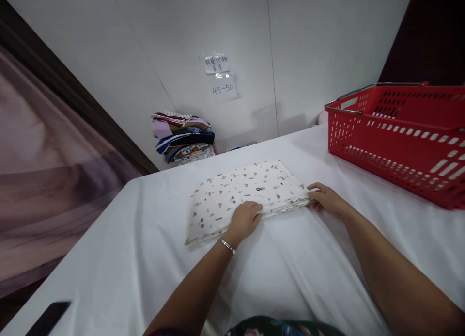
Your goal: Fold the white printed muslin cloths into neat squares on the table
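Observation:
A white folded cloth [250,185] with small printed leaf and plant shapes lies flat on the white-covered table, its layers showing along the near edge. My left hand [245,220] rests on top of it at the middle of that edge, palm down with fingers lying on the fabric; a silvery bracelet circles the wrist. At the cloth's right end, my right hand [325,199] pinches the near corner between thumb and fingers. Part of the right fingers is hidden behind the cloth's edge and the hand itself.
A red plastic basket [395,142] with metal handles stands on the table's right side. Beyond the far edge sits a stack of folded fabrics [185,137] against the wall. A dark flat object [49,319] lies front left; a pinkish curtain [54,181] hangs at left.

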Tool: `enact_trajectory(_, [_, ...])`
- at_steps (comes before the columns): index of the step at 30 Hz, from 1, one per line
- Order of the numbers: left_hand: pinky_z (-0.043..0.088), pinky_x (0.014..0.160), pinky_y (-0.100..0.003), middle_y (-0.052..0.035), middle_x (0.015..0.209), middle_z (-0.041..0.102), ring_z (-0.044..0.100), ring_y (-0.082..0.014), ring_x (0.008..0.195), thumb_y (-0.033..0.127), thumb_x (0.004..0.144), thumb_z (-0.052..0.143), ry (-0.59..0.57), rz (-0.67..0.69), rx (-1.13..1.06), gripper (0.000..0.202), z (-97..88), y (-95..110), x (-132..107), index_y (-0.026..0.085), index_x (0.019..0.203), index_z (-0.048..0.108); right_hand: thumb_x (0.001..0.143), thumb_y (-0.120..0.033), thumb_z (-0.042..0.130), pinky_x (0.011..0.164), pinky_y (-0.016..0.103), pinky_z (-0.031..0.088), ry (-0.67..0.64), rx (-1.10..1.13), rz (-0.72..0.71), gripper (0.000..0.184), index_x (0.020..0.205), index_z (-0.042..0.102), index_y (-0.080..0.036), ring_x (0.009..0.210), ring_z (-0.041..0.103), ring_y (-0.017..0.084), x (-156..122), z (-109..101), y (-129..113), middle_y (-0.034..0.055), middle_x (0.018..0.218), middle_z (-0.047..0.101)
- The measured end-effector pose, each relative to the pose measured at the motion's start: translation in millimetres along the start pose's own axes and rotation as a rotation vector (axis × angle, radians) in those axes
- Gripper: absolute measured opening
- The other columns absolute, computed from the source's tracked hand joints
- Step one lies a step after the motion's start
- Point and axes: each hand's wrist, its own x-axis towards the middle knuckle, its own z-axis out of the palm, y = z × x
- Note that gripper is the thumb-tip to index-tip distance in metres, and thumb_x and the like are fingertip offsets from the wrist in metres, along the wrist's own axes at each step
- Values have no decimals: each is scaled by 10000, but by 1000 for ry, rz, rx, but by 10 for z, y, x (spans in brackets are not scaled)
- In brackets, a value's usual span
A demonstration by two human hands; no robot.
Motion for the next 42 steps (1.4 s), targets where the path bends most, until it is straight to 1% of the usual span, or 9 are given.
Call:
enact_trajectory(7, [442, 910, -345, -43, 1163, 611, 546, -185, 1064, 16, 739, 434, -34, -52, 106, 539, -37, -192, -186, 236, 1222, 526, 744, -237, 541, 423, 212, 412, -26, -3, 17, 212, 945, 505, -179, 468, 522, 113, 16, -24, 27, -9, 566, 576])
enact_trajectory(14, [459, 916, -348, -23, 1100, 657, 578, -187, 1041, 3, 766, 396, 39, -53, 181, 462, -32, -327, -277, 238, 1093, 622, 729, -202, 543, 401, 201, 390, -3, -27, -17, 182, 906, 509, -177, 445, 497, 95, 11, -14, 18, -29, 568, 553])
enact_trajectory(17, [448, 955, -361, -15, 1169, 626, 543, -191, 1110, -12, 731, 402, 48, 12, 187, 505, 34, -357, -349, 228, 1126, 604, 721, -201, 543, 395, 195, 385, -9, -38, -21, 184, 901, 512, -178, 434, 492, 94, 26, -24, 35, -36, 546, 549])
enact_trajectory(21, [437, 981, -367, -50, 1206, 601, 532, -184, 1130, -27, 684, 415, 151, 55, 181, 551, 85, -446, -480, 186, 1167, 575, 716, -242, 557, 393, 185, 379, -37, 17, 5, 201, 903, 511, -184, 429, 493, 95, 19, -56, 35, -32, 524, 555])
enact_trajectory(24, [450, 960, -377, -68, 1176, 618, 553, -196, 1101, -30, 683, 423, 220, 0, 209, 530, 37, -527, -615, 169, 1147, 583, 706, -258, 571, 400, 188, 383, -14, 34, 35, 224, 911, 509, -194, 439, 500, 102, -12, -70, 15, -28, 528, 559])
enact_trajectory(31, [433, 970, -391, -55, 1164, 626, 545, -202, 1112, 12, 745, 471, 194, -165, 219, 434, -162, -647, -996, 190, 1123, 590, 741, -277, 565, 447, 227, 409, 26, -32, 69, 255, 975, 516, -188, 446, 502, 124, 0, -114, 55, 15, 521, 573])
enact_trajectory(35, [424, 981, -389, -53, 1178, 618, 539, -193, 1119, 20, 763, 480, 209, -240, 211, 416, -205, -713, -1197, 192, 1128, 583, 722, -309, 591, 479, 263, 439, 47, -82, 73, 271, 969, 546, -207, 475, 521, 148, 79, -177, 154, 47, 554, 589])
enact_trajectory(40, [426, 979, -391, -54, 1181, 614, 528, -198, 1131, 19, 760, 489, 218, -331, 232, 427, -277, -786, -1469, 200, 1137, 577, 660, -354, 641, 513, 306, 487, 63, -149, 56, 271, 904, 593, -248, 530, 589, 185, 220, -276, 335, 140, 696, 646])
enact_trajectory(42, [424, 979, -400, -55, 1178, 614, 523, -201, 1139, 13, 756, 487, 234, -381, 240, 437, -314, -822, -1591, 206, 1137, 576, 640, -355, 654, 516, 310, 500, 109, -208, -15, 258, 871, 603, -253, 533, 609, 194, 312, -320, 447, 166, 713, 652])
